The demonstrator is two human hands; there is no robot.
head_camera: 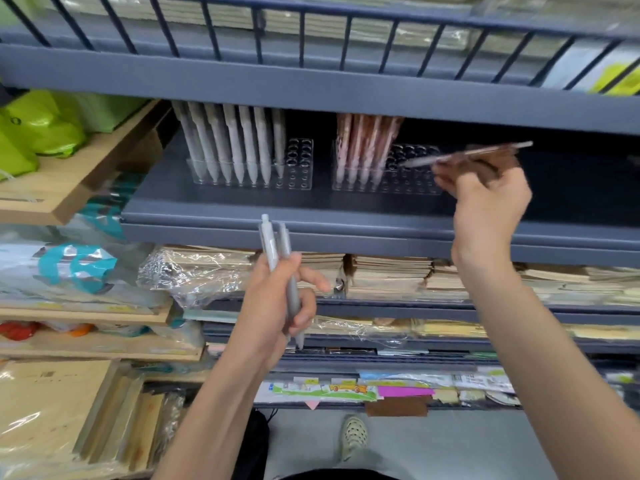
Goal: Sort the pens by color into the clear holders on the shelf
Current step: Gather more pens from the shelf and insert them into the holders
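Two clear holders stand on the dark blue shelf (221, 209). The left holder (298, 168) carries several grey-white pens (235, 143), its right holes empty. The right holder (412, 174) carries several pink-brown pens (363, 140) in its left part. My right hand (485, 199) grips a blurred bunch of brown pens (485, 157) and a grey one (426, 161), tips pointing left over the right holder's empty holes. My left hand (277, 306) holds two grey pens (277, 251) upright in front of the shelf edge.
A railed shelf (311, 74) hangs close above the holders. Stacks of notebooks (388, 275) fill the shelves below. Wooden shelves at the left carry green bags (38, 129) and wrapped goods. A shoe (355, 436) shows on the grey floor.
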